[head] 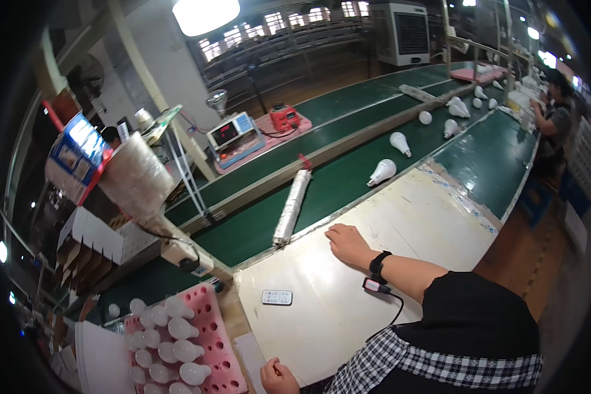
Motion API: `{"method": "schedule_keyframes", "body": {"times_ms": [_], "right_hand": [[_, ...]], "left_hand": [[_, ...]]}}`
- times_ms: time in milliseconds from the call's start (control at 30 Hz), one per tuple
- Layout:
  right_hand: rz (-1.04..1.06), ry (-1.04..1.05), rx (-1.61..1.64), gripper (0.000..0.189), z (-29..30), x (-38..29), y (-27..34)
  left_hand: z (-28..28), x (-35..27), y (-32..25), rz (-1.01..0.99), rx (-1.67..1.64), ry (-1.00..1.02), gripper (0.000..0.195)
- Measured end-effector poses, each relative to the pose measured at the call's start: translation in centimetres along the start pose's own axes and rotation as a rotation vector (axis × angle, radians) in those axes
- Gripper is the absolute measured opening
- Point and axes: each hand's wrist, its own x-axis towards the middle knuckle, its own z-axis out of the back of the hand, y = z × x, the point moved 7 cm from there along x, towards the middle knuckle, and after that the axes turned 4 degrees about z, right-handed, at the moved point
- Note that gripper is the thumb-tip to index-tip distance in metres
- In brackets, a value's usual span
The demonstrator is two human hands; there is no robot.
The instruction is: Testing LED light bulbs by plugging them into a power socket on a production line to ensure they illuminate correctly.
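Note:
My right hand [348,245] rests on the white tabletop [320,320] close to the belt, its fingers bent; no object shows in it, and what is under the fingers is hidden. A black band circles that wrist, and beside it lies a small device on a black cable [376,285]. My left hand [279,377] is at the table's near left edge with curled fingers, nothing visible in it. Between the hands and to the left lies a small white remote control [277,297]. Left of my left hand, white LED bulbs [182,327] stand in a pink foam tray [229,367].
Several bulbs [383,172] lie on the green conveyor belt [340,189]. A wrapped bar [292,207] crosses the belt. Beyond are a digital meter [230,130] and a red device [284,118]. A post [197,253] rises at left. A person [554,113] sits far right.

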Motion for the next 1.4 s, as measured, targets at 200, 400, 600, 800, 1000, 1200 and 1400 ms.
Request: {"method": "schedule_keyframes", "body": {"times_ms": [200,400,600,800,1000,1200,1400], "right_hand": [[0.073,0.195,0.024,0.020,-1.2,1.8,-3.4],[0.094,0.393,-0.631,0.014,2.8,8.0,-16.0],[-0.142,0.809,-0.880,0.027,4.7,7.7,-20.5],[-0.417,0.742,-0.329,0.042,4.8,6.9,-19.0],[-0.967,0.344,1.527,0.040,-2.4,1.9,-7.4],[-1.155,0.198,2.069,0.043,-4.9,-2.5,0.5],[-1.064,0.317,1.974,0.034,-4.7,-1.8,0.4]], "left_hand": [[-0.3,0.2,0.0,0.113,0.038,0.054,0.019],[-0.9,0.1,0.7,0.170,0.026,0.030,0.020],[-1.1,0.4,0.0,0.170,0.044,-0.002,0.019],[-1.0,0.6,-1.1,0.306,0.174,0.059,0.020],[-0.6,0.8,-1.9,0.175,0.079,0.028,0.019],[-0.8,1.0,-0.1,0.174,0.096,-0.014,0.015],[-1.3,1.1,0.7,0.064,0.089,-0.077,0.013]]}}
